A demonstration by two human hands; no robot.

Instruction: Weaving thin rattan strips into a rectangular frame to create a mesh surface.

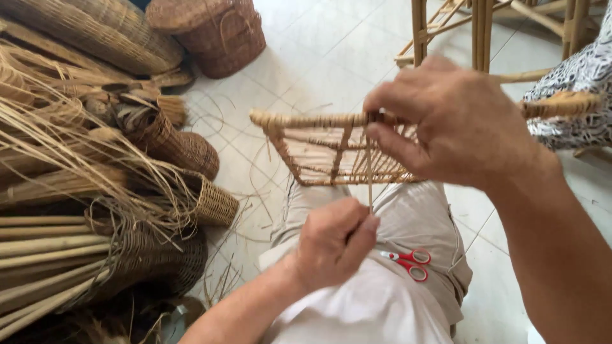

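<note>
A rectangular rattan frame (319, 150) with a wrapped top rail lies across my lap. My right hand (456, 124) grips the top rail at its middle, fingers curled over the wrapping. From under that hand a thin cane strip (370, 178) runs straight down. My left hand (335, 245) pinches the lower end of this strip between thumb and fingers, just below the frame. Small red-handled scissors (408, 261) rest on my light trousers, right of the left hand.
Woven baskets (213, 32) and half-made wicker pieces (178, 146) crowd the left, with bundles of cane rods (44, 248) and loose fibres. Wooden chair frames (478, 25) stand at the back right. A person in patterned cloth (583, 83) sits at the right edge.
</note>
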